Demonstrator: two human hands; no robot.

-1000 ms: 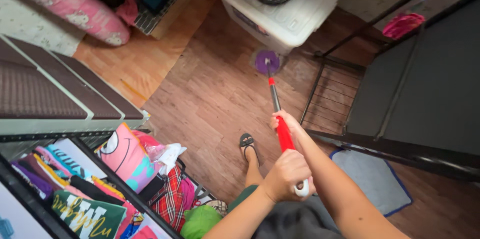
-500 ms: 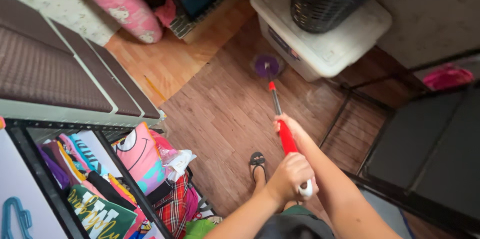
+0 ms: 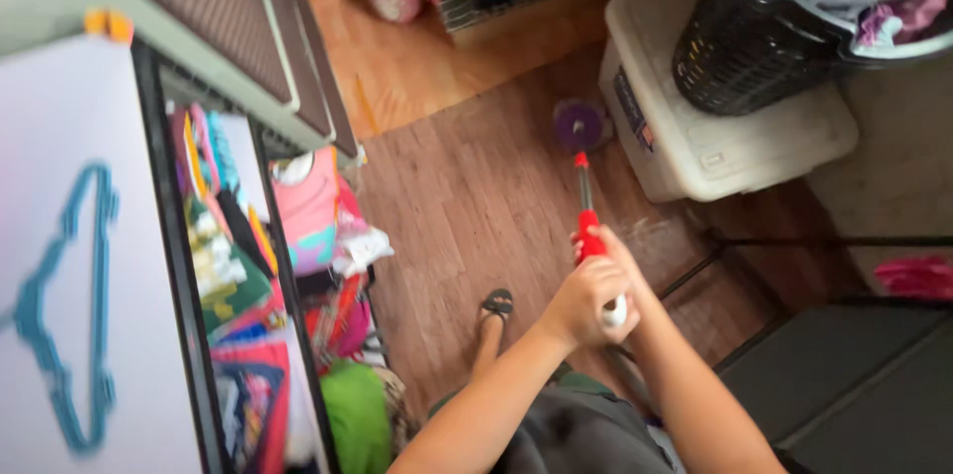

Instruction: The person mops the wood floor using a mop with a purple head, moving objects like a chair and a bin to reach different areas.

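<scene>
Within both hands' fingers (image 3: 586, 287): mop handle (image 3: 590, 236).

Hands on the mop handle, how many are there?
2: the left hand grips the top of the red mop handle; the right hand holds it just below, partly hidden.

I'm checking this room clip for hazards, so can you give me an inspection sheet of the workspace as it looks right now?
Surface: brown wood-plank floor, a paler patch near the top.
Job's things: mop with red handle; purple head on the floor beside the white storage bin.
Clutter: black laundry basket of clothes stands on the bin; shelf of folded clothes at left.
Grippers: left hand grips the handle's top end; right hand holds it lower.
Cables: nothing seen.
Surroundings: sandalled foot; dark metal frame at right.
</scene>
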